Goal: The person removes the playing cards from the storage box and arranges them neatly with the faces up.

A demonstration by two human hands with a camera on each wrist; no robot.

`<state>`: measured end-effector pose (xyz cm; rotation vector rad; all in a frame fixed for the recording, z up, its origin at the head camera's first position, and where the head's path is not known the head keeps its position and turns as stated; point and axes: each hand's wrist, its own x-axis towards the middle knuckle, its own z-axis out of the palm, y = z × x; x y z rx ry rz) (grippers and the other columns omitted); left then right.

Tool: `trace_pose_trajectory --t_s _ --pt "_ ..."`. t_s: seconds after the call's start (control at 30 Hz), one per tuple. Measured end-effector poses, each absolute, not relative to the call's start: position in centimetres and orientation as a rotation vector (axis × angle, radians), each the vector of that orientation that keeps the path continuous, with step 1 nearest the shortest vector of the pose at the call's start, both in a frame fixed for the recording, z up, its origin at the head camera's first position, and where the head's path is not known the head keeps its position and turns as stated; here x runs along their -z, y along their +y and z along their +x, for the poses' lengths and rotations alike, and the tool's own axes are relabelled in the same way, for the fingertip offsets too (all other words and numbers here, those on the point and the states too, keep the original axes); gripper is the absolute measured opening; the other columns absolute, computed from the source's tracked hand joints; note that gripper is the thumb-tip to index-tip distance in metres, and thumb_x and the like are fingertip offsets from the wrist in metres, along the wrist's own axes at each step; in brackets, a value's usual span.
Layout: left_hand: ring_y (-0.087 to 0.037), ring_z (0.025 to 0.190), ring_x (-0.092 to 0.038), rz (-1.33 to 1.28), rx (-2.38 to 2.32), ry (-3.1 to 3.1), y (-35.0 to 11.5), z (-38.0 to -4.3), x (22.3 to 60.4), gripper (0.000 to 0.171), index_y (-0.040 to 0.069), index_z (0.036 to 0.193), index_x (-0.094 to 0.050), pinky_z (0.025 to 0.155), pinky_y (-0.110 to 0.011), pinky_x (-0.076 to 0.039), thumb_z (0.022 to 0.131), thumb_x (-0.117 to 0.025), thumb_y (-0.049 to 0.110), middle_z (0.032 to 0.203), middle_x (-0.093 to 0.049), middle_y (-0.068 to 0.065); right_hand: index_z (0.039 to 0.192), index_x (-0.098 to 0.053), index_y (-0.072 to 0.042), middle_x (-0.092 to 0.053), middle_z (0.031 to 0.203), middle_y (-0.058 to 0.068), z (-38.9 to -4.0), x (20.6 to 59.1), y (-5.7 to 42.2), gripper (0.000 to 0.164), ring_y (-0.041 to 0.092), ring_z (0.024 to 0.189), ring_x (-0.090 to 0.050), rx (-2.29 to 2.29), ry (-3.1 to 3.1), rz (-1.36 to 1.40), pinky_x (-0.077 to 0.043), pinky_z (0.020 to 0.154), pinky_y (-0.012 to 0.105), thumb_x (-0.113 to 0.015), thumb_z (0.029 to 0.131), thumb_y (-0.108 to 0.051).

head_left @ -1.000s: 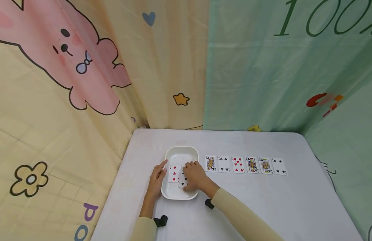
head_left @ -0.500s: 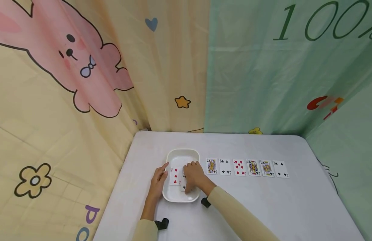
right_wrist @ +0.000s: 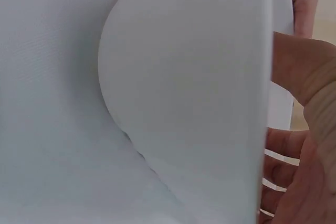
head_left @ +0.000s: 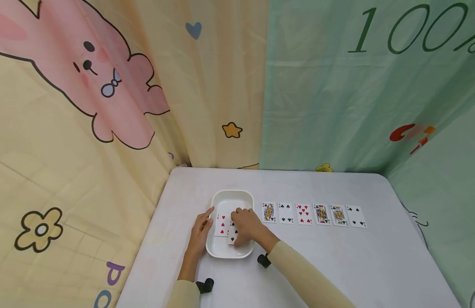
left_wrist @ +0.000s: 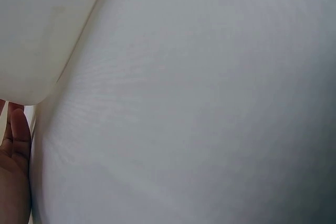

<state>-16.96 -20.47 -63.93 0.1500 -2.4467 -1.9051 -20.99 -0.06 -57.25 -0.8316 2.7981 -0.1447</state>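
Note:
A white tray stands on the table, with playing cards lying in it. My left hand rests along the tray's left wall, its fingers fairly straight; in the left wrist view those fingers show at the edge. My right hand reaches inside the tray and holds a spade card, the thumb by its near edge and the fingers by its far edge. That hand covers much of the card. Left of it a heart card lies face up. The tray wall hides the card in the right wrist view.
Right of the tray, several face-up cards lie in a row. The white table meets a yellow curtain and a green curtain. Black camera mounts sit at both wrists.
My right hand has shifted slightly left over the spade card, and more of the card shows. The left hand, the tray and the row of cards stay in place.

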Motion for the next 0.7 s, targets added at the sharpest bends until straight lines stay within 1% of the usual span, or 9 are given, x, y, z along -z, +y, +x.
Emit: trace_pose_trajectory --t_s 0.1,0.17,0.23,0.37,0.5,0.6,0.7 --pt "-0.013 0.105 -0.05 0.134 1.921 -2.442 -20.5 -16.9 63.6 0.041 0.033 0.149 -0.055 0.09 -0.021 -0.042 0.108 -0.053 0.031 0.134 -0.055 -0.004 0.124 -0.066 -0.018 -0.062 0.112 -0.003 -20.9 56.6 0.5 0.08 0.017 0.102 -0.055 0.179 2.832 -0.869 -0.046 0.098 0.04 -0.093 0.058 -0.055" --pt "-0.015 0.105 -0.05 0.134 1.925 -2.444 -20.5 -17.0 63.5 0.041 0.031 0.149 -0.055 0.091 -0.023 -0.042 0.109 -0.053 0.03 0.135 -0.055 -0.005 0.127 -0.065 -0.018 -0.063 0.115 -0.003 -20.8 56.1 1.0 0.083 0.017 0.104 -0.055 0.214 2.858 -0.894 -0.046 0.097 0.039 -0.093 0.059 -0.056" --pt "-0.015 0.105 -0.05 0.132 1.908 -2.455 -20.6 -17.0 63.5 0.042 0.028 0.15 -0.055 0.091 -0.024 -0.042 0.109 -0.052 0.028 0.136 -0.055 -0.008 0.13 -0.064 -0.018 -0.063 0.118 -0.002 -20.6 55.6 1.7 0.085 0.017 0.106 -0.054 0.281 2.867 -0.896 -0.046 0.098 0.038 -0.093 0.06 -0.056" --pt "-0.014 0.105 -0.05 0.137 1.861 -2.459 -20.6 -17.0 64.1 0.041 0.03 0.15 -0.055 0.092 -0.025 -0.042 0.108 -0.053 0.031 0.134 -0.056 -0.006 0.132 -0.062 -0.017 -0.063 0.121 0.0 -20.1 54.5 3.3 0.084 0.02 0.106 -0.055 0.419 2.892 -0.875 -0.048 0.097 0.04 -0.094 0.061 -0.051" --pt "-0.016 0.106 -0.05 0.16 1.869 -2.46 -20.7 -17.1 64.3 0.041 0.034 0.149 -0.056 0.093 -0.027 -0.041 0.108 -0.053 0.032 0.134 -0.056 -0.004 0.132 -0.062 -0.018 -0.063 0.124 0.001 -19.8 54.0 5.3 0.082 0.021 0.11 -0.056 0.522 2.914 -0.806 -0.046 0.099 0.044 -0.095 0.062 -0.047" --pt "-0.016 0.106 -0.05 0.161 1.877 -2.459 -20.7 -17.1 64.3 0.041 0.034 0.149 -0.055 0.093 -0.027 -0.041 0.108 -0.053 0.032 0.134 -0.056 -0.004 0.131 -0.063 -0.017 -0.064 0.127 0.003 -19.7 53.8 6.9 0.082 0.024 0.114 -0.056 0.578 2.93 -0.76 -0.044 0.103 0.047 -0.096 0.062 -0.045" --pt "-0.015 0.106 -0.049 0.162 1.875 -2.469 -20.6 -17.2 64.1 0.041 0.033 0.15 -0.054 0.093 -0.026 -0.041 0.109 -0.052 0.03 0.134 -0.055 -0.004 0.13 -0.064 -0.016 -0.065 0.127 0.004 -19.5 53.7 8.5 0.082 0.023 0.113 -0.057 0.599 2.953 -0.725 -0.045 0.102 0.049 -0.097 0.061 -0.046"
